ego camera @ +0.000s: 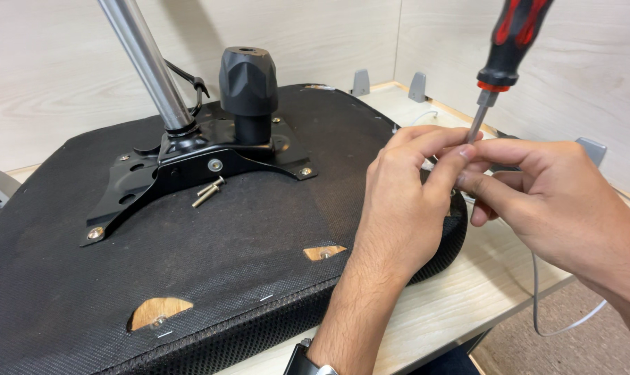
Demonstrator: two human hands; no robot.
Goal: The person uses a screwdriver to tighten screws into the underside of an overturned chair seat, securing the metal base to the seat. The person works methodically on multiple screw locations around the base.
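Hands meet at the right edge of an upturned chair seat (pixel 190 278), which lies black underside up on a pale wooden table (pixel 454 305). The left hand (pixel 405 201) curls over the seat's rim, its thumb and forefinger pinched around the steel shaft of a screwdriver (pixel 499 66). The right hand (pixel 537 201) closes in from the right, fingertips pressed together against the same shaft just under the left forefinger. The tool stands nearly upright, its red and black handle high and free of both hands; its tip is hidden behind the fingers, so what it bears on cannot be told. Left of the hands, a black metal mounting plate (pixel 183 167) is bolted to the seat, with a chrome column (pixel 148 66) rising from it and a black knob (pixel 249 83) beside that. Two loose bolts (pixel 209 192) lie just near of the plate. A grey cable (pixel 558 312) hangs off the table's right edge.
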